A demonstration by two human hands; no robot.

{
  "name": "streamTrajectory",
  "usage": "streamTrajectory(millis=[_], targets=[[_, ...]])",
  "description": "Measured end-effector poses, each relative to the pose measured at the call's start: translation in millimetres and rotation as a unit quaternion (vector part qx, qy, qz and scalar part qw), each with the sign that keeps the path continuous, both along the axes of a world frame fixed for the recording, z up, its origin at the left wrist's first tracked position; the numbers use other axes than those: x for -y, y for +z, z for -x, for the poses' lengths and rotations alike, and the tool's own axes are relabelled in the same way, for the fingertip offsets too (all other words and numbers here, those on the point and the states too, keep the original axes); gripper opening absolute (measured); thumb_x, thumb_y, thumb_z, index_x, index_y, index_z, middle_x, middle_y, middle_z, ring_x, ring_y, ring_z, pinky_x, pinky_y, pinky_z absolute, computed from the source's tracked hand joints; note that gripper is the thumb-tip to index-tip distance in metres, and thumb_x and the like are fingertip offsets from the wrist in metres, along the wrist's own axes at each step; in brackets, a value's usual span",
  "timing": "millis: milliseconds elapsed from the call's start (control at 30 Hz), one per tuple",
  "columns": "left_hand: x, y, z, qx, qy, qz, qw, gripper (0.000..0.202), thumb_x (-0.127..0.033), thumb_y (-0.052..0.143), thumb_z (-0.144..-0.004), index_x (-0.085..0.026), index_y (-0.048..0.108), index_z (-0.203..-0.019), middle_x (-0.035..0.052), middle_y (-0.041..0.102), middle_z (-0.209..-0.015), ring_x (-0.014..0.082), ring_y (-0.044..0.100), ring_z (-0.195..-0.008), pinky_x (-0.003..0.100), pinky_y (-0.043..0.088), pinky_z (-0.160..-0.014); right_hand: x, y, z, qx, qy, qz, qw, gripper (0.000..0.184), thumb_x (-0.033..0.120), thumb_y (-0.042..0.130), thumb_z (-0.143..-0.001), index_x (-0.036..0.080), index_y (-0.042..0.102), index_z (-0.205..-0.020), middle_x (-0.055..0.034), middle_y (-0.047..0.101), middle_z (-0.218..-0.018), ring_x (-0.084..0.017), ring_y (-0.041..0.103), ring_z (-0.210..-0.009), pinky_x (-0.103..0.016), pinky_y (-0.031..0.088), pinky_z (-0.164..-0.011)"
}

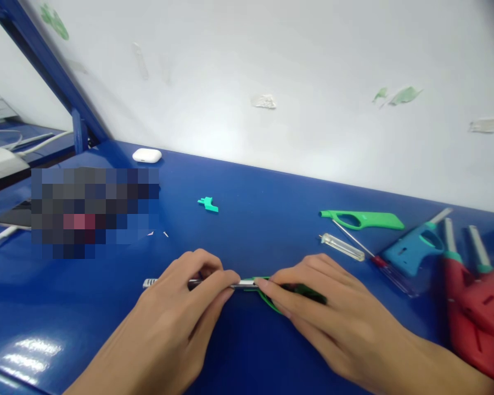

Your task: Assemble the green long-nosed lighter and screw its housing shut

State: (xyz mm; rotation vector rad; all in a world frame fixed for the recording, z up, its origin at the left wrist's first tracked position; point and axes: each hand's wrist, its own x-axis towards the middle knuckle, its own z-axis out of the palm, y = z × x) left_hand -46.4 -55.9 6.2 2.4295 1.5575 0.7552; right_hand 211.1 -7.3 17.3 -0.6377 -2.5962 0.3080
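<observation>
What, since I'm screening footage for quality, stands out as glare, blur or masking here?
All in the head view: streaky white glare on the glossy blue tabletop at lower left; red plastic lighters at the right edge look soft; a pixelated patch masks what lies at left; the painted white wall is bright, darker in the upper right corner.

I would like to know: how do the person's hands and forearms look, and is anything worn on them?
The left hand and right hand are both bare, without gloves. No ring shows on the visible fingers. The visible parts of the forearms have no sleeve, watch or bracelet; the rest is out of view.
</observation>
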Motion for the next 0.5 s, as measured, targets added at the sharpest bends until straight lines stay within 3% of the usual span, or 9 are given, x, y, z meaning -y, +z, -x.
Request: streamTrajectory(millis=[200, 400, 500], targets=[[1, -0.8, 2, -0.007, -0.002, 0.018, 1.0, 0.021, -0.018, 0.048, -0.106, -0.032, 0.06, -0.116, 0.0007, 0.059, -0.111, 0.0168, 0.061, -0.097, 0.031, 0.053, -0.082, 2, -3.1, -2, 0.027, 0.001, 0.013, 1.0, 0.037, 0.009, 0.039, -0.11, 0.017, 0.06, -0.14, -0.0049, 0.066, -0.11, -0.02, 0.059, -0.094, -0.036, 0.051, -0.088], [1, 2.1, 0, -0.006, -0.012, 0.033, 0.999, 0.022, -0.017, 0.045, -0.106, -0.029, 0.063, -0.106, 0.0003, 0.06, -0.107, 0.0136, 0.063, -0.089, 0.028, 0.054, -0.08, 5, -10.0, -4, 0.001, -0.043, -0.011, 0.999, 0.036, 0.02, 0.037, -0.115, 0.017, 0.05, -0.149, -0.008, 0.066, -0.125, -0.02, 0.06, -0.114, -0.037, 0.052, -0.101], [1, 1.9, 1, -0.02, -0.011, 0.026, 0.999, 0.023, -0.014, 0.045, -0.104, -0.029, 0.063, -0.104, 0.0004, 0.06, -0.105, 0.0148, 0.062, -0.087, 0.031, 0.055, -0.082, 5, -10.5, -3, -0.012, -0.038, -0.007, 0.999, 0.03, 0.02, 0.042, -0.114, 0.019, 0.057, -0.141, -0.0067, 0.067, -0.122, -0.02, 0.062, -0.111, -0.037, 0.053, -0.1]])
